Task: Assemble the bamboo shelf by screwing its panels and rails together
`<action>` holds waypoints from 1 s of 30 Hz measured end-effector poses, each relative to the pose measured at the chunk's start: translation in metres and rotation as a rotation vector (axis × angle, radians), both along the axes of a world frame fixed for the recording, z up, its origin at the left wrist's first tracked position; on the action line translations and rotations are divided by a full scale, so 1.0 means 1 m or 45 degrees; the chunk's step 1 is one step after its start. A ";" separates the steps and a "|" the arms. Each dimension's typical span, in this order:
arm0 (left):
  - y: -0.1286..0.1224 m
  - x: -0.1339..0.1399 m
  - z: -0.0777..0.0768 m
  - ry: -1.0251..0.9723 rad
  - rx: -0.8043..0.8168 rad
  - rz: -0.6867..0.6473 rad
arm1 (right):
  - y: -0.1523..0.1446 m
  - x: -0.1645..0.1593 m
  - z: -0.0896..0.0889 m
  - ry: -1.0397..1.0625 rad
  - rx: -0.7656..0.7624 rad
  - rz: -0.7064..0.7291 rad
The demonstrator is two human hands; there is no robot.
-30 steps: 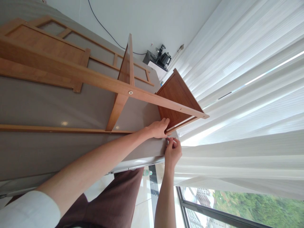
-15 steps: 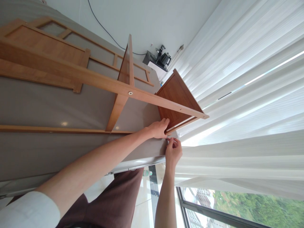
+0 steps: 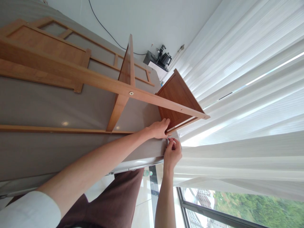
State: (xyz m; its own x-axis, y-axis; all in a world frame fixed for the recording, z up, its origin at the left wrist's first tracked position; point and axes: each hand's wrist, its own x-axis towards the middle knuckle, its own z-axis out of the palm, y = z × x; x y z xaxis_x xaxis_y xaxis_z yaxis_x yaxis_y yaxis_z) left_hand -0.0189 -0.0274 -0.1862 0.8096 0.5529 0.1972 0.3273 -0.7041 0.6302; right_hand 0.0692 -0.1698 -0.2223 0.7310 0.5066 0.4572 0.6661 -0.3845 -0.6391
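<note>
A wooden shelf frame (image 3: pixel 152 96) lies on its side on a grey surface, with a cross panel (image 3: pixel 125 68) at its middle and a wooden end panel (image 3: pixel 179 95) at its right. My left hand (image 3: pixel 159 129) is closed around the lower corner of the frame, where the end panel meets the lower rail (image 3: pixel 71 129). Just below that corner, my right hand (image 3: pixel 173 150) pinches a thin metal piece (image 3: pixel 168 138), whose tip points at the rail's end. Its kind is too small to make out, and the fingers hide most of it.
Another wooden panel frame (image 3: pixel 54 44) lies flat behind the shelf frame. At the back, a black kettle (image 3: pixel 165 59) stands on a small stand by the wall. White curtains (image 3: pixel 249 79) hang close on the right, above a window (image 3: pixel 213 212). A bottle (image 3: pixel 147 173) is on the floor.
My right hand has shifted very slightly down and left, and a little more of the thin metal piece shows. My left hand stays on the frame's corner.
</note>
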 end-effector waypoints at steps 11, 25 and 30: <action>0.000 0.000 0.000 -0.006 -0.006 -0.007 | -0.001 -0.001 -0.003 -0.051 -0.012 -0.018; 0.000 0.000 -0.001 -0.009 -0.004 -0.005 | 0.000 -0.002 0.001 -0.010 -0.032 -0.033; 0.001 0.001 -0.002 -0.014 -0.002 -0.010 | 0.000 -0.003 0.003 -0.007 -0.034 -0.032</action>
